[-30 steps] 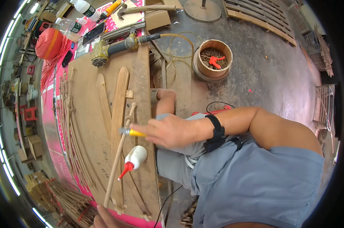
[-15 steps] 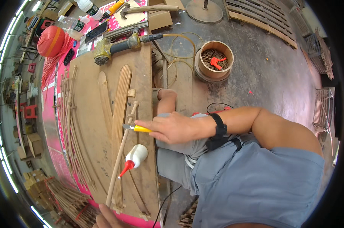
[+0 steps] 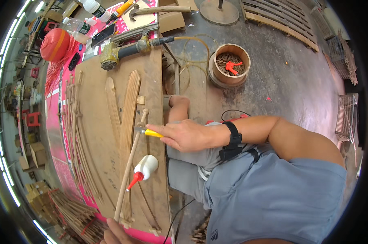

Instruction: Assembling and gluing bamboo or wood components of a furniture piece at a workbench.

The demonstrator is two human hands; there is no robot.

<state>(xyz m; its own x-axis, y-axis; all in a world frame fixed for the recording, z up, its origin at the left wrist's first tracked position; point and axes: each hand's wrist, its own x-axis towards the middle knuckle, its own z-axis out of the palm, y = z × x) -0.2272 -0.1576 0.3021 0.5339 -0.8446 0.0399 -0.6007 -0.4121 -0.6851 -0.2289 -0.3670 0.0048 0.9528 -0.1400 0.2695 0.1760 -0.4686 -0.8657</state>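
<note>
A yellow utility knife [image 3: 153,133] is gripped in my right hand [image 3: 188,135], index finger stretched along it. Its blade lies against the upper part of a thin turned wooden rod [image 3: 129,167] with a knobbed end. At the lower edge my left hand [image 3: 118,233], partly cut off, has its fingers closed round the rod's near end. The rod slants over a long fluted wooden strip [image 3: 129,101] with a rounded tip. Beside the rod a white squeeze bottle [image 3: 147,166] with a red nozzle lies on the board.
Several similar rods [image 3: 75,118] lie along the board's [image 3: 94,81] left part. A pneumatic tool [image 3: 129,49] with a hose and a hammer [image 3: 159,9] lie at the far end, near a red twine ball [image 3: 54,44]. A round tub [image 3: 231,65] of small pieces stands on the right.
My right hand and the knife have shifted slightly right and up along the rod. My left hand stays at the rod's near end, and the rod has barely moved.
</note>
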